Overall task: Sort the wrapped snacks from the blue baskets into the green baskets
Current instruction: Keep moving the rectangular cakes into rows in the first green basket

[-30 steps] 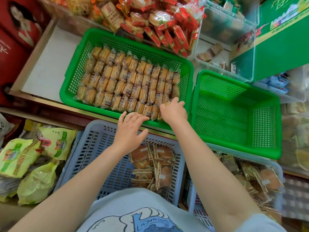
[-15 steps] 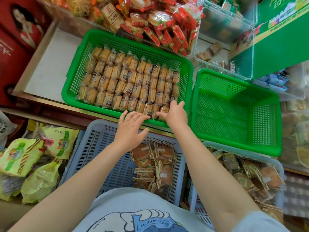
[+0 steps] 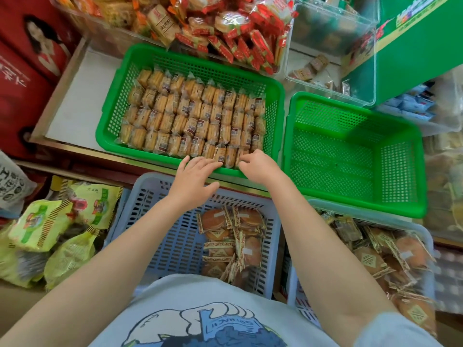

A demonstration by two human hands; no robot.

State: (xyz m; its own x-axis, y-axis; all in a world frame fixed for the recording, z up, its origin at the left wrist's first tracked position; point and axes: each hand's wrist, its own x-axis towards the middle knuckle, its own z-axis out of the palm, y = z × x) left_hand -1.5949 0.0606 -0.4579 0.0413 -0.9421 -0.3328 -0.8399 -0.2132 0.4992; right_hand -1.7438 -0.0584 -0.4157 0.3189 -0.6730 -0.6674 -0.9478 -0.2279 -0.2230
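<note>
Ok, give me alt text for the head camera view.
Two hands, left hand and right hand, touch the front row of biscuit packs in a green basket; a second green basket alongside holds nothing visible.

Plastic mesh baskets, glossy film wrappers, clear bins

At centre the green basket [image 3: 114, 101] and at right the second green basket [image 3: 400, 201] are smooth, slightly shiny moulded plastic with perforated walls; the two blue baskets [image 3: 147, 196] [image 3: 423, 236] at lower centre and lower right are paler, matter slotted plastic. The wrapped snacks [image 3: 193, 118] sit in clear glossy film that catches light, as do the round cakes [image 3: 225, 236]. At top, clear bins [image 3: 370, 61] are hard transparent plastic. The shelf edge [image 3: 75, 144] at left looks like brushed metal, its board [image 3: 80, 96] matt white. The shirt [image 3: 200, 309] at bottom is soft matt cloth with a print.
</note>
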